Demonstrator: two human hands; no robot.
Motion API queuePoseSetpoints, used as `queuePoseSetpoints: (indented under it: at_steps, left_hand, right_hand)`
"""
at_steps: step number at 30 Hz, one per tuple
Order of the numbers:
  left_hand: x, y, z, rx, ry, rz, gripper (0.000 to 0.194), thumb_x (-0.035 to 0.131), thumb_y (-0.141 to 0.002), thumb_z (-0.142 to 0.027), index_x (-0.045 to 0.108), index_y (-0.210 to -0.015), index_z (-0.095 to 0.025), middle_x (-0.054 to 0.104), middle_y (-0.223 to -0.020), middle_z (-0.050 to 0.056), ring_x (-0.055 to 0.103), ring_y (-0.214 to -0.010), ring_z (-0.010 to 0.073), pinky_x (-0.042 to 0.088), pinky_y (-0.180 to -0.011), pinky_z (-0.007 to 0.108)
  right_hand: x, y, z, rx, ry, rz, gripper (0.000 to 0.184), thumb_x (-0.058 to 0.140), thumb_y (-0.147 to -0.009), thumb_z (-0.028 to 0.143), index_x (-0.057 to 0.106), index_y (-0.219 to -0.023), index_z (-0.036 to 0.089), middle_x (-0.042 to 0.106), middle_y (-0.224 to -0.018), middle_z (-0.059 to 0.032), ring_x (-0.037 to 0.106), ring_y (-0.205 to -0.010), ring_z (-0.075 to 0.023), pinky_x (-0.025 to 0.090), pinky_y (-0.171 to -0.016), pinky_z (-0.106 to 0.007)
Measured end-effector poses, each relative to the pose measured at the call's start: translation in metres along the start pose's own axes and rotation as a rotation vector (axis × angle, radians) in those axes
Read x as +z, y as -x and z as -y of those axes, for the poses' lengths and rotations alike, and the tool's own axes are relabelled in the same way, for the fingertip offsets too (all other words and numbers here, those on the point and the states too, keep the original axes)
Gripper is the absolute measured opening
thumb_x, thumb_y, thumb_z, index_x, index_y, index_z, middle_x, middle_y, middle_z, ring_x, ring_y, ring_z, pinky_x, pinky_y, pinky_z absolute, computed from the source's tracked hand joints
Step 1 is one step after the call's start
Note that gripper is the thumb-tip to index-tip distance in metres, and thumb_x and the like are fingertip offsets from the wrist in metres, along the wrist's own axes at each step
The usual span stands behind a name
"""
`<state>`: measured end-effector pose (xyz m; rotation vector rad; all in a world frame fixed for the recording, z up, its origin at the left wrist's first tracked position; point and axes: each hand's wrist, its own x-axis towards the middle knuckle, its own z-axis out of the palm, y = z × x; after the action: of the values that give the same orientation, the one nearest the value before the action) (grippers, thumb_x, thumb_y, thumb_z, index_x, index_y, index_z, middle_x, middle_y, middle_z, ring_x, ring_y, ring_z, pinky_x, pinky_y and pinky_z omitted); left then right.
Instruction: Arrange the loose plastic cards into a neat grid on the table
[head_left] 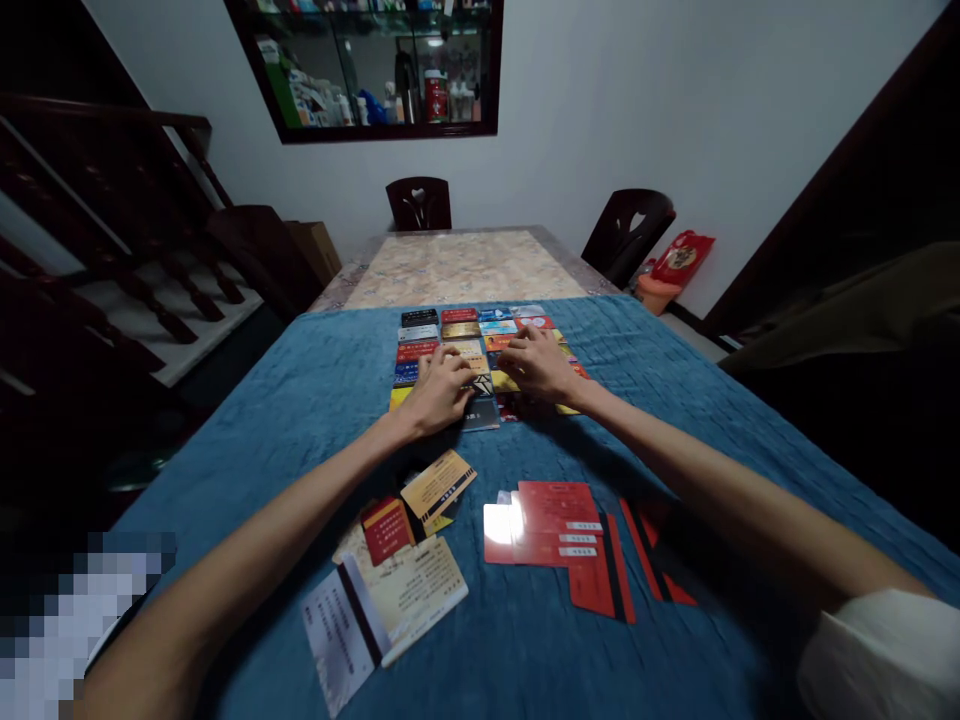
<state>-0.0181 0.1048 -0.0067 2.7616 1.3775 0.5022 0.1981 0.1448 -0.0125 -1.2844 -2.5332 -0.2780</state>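
Several plastic cards lie in tidy columns on a blue cloth, among them a black card and a red card in the far row. My left hand rests over the near left part of this layout. Its fingers are bent and slightly apart, the tips by a black-and-white patterned card. A dark grey card lies just below them. Over the right columns is my right hand, fingers bent and apart, tips touching down near a yellow card. Both palms hide some cards; neither hand visibly grips one.
Nearer me lie loose cards: a gold card, a cream card, a silver card and overlapping red cards. The blue cloth covers the table's near part. Chairs stand around it.
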Motion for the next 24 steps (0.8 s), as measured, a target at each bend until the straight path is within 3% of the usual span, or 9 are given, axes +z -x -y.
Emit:
queuePoseSetpoints:
  at_steps: [12,18,24]
  left_hand:
    - [0.003,0.052,-0.072,0.216,0.043,0.089,0.024,0.057,-0.090,-0.020,0.066,-0.112,-0.018,0.066,-0.121,0.012,0.041,-0.129,0.0334,0.034,-0.102,0.058]
    - [0.003,0.069,-0.099,0.272,0.092,0.160,0.021,0.053,-0.094,-0.021,0.065,-0.110,-0.017,0.066,-0.119,0.011,0.040,-0.132,0.0337,0.033,-0.103,0.057]
    - [0.005,0.075,-0.107,0.300,0.126,0.194,0.014,0.058,-0.091,-0.025,0.066,-0.099,-0.016,0.068,-0.113,0.011,0.042,-0.130,0.0340,0.031,-0.103,0.054]
  right_hand:
    - [-0.016,0.095,0.021,-0.215,-0.152,-0.178,0.022,0.052,-0.097,0.028,0.072,-0.095,0.022,0.072,-0.091,-0.0074,0.050,-0.099,-0.0258,0.034,-0.082,-0.039]
    - [-0.028,0.131,0.029,-0.260,-0.297,-0.085,0.018,0.054,-0.095,0.027,0.071,-0.099,0.021,0.070,-0.093,-0.0079,0.050,-0.104,-0.0260,0.038,-0.089,-0.044]
    - [-0.040,0.150,0.037,-0.260,-0.407,0.029,0.018,0.058,-0.094,0.033,0.071,-0.097,0.020,0.069,-0.095,-0.0084,0.049,-0.105,-0.0256,0.040,-0.091,-0.045]
